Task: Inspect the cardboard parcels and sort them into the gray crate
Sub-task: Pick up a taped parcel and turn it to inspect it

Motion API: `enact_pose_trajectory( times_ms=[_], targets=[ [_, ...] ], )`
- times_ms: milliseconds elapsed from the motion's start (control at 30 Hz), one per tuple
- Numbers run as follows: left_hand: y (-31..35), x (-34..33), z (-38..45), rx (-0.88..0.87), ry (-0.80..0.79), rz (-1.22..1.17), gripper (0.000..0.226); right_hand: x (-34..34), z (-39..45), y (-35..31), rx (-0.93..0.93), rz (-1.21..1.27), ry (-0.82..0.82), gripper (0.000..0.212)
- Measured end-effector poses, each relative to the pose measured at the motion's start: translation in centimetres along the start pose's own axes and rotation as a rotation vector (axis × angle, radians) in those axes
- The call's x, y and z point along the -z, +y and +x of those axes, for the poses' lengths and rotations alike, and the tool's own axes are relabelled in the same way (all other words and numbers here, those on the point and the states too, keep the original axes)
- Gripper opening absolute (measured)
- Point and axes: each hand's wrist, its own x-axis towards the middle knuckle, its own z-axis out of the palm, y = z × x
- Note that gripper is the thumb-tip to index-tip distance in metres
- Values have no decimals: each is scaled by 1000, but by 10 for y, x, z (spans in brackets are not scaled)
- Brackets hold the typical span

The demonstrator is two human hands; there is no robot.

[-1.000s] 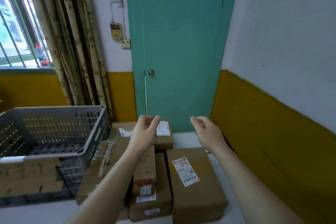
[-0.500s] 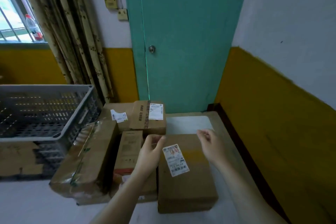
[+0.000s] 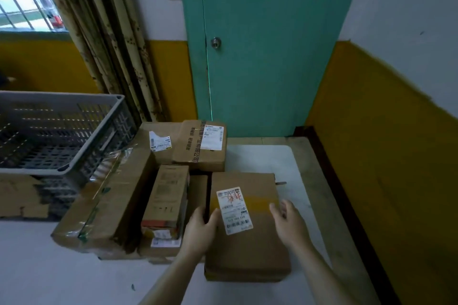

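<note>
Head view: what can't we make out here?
- White shipping label on the brown cardboard parcel between the hands: print too small and blurred.
- Gray slatted plastic crate: left part cut off by the frame edge.
- Left hand: fingertips hidden behind the parcel's edge, so contact is unclear.

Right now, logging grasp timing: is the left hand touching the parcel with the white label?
Touching. The head view shows the left hand with its thumb lying on the labelled parcel at its left edge.
</note>
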Motion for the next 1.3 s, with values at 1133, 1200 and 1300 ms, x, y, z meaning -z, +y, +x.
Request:
enact_pose_trajectory(
  times_ms=[1133, 1200, 1300],
  targets=[
    [59, 5, -33, -237, -42, -181, 12, 73, -63, -53, -31, 156, 228, 40],
    [67, 13, -35, -226, -67, -285, 13, 76, -71, -61, -12, 189, 216, 36],
    [75, 23, -36, -239, -164, -350, 36, 78, -82, -72, 23, 197, 228, 36]
  ],
)
